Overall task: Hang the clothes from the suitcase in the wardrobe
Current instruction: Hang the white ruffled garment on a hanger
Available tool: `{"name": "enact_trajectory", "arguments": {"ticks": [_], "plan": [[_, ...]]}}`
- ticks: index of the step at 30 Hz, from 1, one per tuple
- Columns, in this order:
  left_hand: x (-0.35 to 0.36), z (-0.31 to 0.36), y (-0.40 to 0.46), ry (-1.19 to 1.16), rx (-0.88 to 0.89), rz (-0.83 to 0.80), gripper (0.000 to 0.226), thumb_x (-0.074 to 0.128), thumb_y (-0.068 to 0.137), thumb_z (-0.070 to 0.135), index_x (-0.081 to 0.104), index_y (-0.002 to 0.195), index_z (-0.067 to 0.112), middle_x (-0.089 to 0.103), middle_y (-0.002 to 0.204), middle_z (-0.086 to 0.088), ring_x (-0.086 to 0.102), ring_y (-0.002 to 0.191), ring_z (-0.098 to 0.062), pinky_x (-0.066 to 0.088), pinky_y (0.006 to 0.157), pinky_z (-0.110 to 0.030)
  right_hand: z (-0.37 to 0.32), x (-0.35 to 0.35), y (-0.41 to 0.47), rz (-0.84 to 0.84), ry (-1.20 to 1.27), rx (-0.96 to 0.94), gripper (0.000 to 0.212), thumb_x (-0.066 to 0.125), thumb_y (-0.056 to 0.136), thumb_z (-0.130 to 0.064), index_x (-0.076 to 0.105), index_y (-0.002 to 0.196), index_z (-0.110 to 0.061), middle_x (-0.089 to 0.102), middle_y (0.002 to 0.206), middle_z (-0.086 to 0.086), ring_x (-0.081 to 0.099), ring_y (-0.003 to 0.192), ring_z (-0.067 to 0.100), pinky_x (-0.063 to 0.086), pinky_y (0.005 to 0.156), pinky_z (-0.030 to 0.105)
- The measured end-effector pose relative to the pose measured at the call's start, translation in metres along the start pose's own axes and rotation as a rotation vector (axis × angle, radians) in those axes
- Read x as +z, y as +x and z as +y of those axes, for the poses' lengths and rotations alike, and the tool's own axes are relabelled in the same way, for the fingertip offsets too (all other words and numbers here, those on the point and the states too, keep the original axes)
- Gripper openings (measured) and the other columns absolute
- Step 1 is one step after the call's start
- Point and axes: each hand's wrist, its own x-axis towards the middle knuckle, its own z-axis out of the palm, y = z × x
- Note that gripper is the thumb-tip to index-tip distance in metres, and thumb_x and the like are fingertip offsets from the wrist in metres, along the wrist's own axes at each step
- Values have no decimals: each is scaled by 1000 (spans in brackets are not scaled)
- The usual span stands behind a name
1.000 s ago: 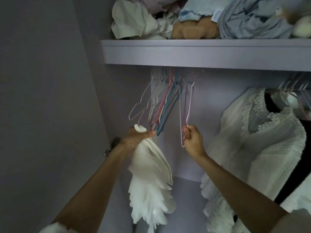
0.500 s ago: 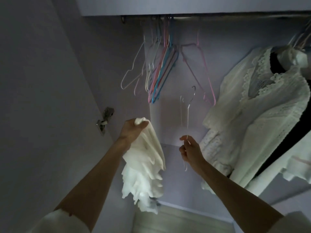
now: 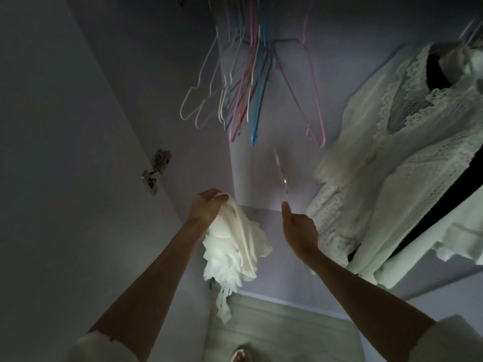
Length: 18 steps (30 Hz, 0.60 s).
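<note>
While left hand still grips white garment, right hand has lowered, pinching blurred hanger.

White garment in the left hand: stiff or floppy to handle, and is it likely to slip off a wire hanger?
Probably floppy: the white garment sags in folds below the left hand, which bunches its top edge. Likely light, since that one grip carries it. The thin hanger in the right hand looks blurred; smooth fabric may slide off it, though texture is hard to judge here.
</note>
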Motion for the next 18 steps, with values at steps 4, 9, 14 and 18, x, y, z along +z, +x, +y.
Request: {"name": "enact_trajectory", "arguments": {"ticks": [4, 9, 14, 18], "plan": [[6, -8, -1, 5, 11, 2, 26, 51, 90, 6, 51, 65, 16, 49, 66, 0, 45, 74, -19, 35, 58, -23, 20, 10, -13, 109, 148, -192, 53, 29, 96, -41, 49, 56, -11, 50, 51, 3, 50, 49, 18, 41, 55, 33], [7, -11, -1, 50, 146, 20, 18, 53, 91, 7, 54, 73, 10, 49, 65, 1, 43, 60, -6, 34, 52, -8, -1, -5, -7, 13, 610, -140, 9, 48, 93, -6, 54, 90, -12, 54, 63, 1, 53, 49, 3, 48, 52, 22], [7, -16, -4, 25, 151, 26, 14, 55, 90, 8, 56, 77, 7, 50, 66, -1, 43, 62, -10, 34, 52, -9, 4, 1, 6, 103, 644, 251, 35, 31, 100, -15, 59, 86, 1, 52, 68, 6, 51, 67, 20, 33, 57, 22], [-4, -22, -2, -59, 85, 127, 28, 50, 91, 8, 50, 65, 17, 48, 66, -2, 45, 72, -19, 37, 60, -25, 12, -1, -3, 227, 482, 318, 30, 28, 100, -4, 51, 107, 14, 58, 107, 30, 55, 103, 39, 31, 67, 27]]}}
